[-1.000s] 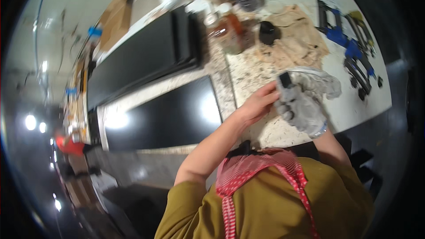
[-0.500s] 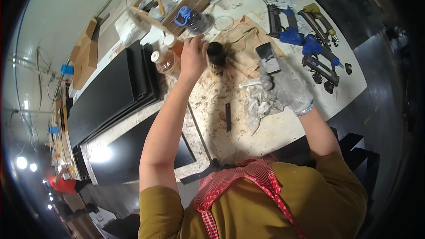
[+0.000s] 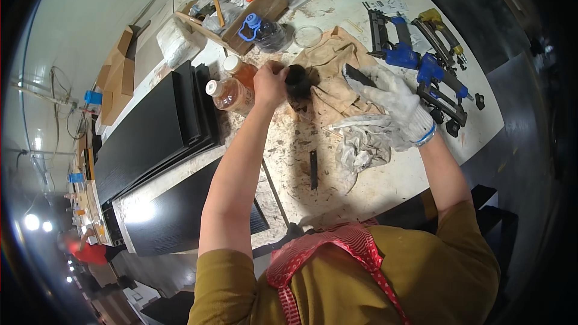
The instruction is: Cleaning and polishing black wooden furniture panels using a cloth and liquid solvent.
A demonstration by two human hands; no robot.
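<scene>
My bare left hand (image 3: 271, 85) is at the left side of a black, dark-stained container (image 3: 297, 83), its fingers curled in close to the rim. Whether they grip the container or some small thing, I cannot make out. Two bottles of orange-brown liquid, one in front (image 3: 230, 96) and one behind (image 3: 242, 71), stand just left of that hand. My right hand (image 3: 394, 99), in a white knit glove, is closed on a smartphone (image 3: 359, 77), which tilts so that its dark side shows. Beneath the glove lie a crumpled whitish rag (image 3: 361, 153) and a tan cloth (image 3: 334, 54).
Blue nail guns (image 3: 400, 54) and a yellow-handled one (image 3: 436, 30) lie at the right. A blue-capped jug (image 3: 265, 33) and a cardboard box (image 3: 259, 18) stand at the back. Black panels (image 3: 150, 126) are stacked left. A dark strip (image 3: 313, 170) lies on the stained tabletop.
My left hand has lowered a little and come nearer the black container. The phone in my right hand has turned from screen facing me to a steep tilt.
</scene>
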